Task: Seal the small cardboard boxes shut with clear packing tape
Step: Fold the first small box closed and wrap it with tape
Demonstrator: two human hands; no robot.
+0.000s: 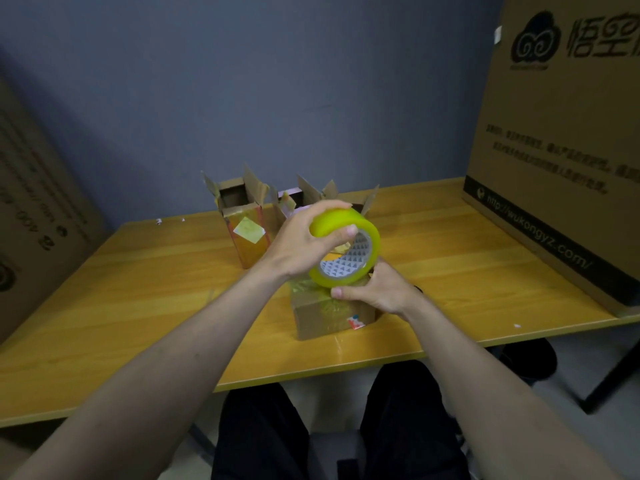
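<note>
Left hand (298, 242) grips tape roll (346, 249) | right hand (375, 291) holds closed box (330, 315) | open boxes (242, 216) behind

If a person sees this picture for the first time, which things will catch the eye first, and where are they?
The bright yellow tape roll at the centre stands out first, held by the left hand just above a small closed cardboard box that the right hand steadies near the table's front edge. Behind them stand open boxes with flaps up. A huge printed carton fills the right side.
</note>
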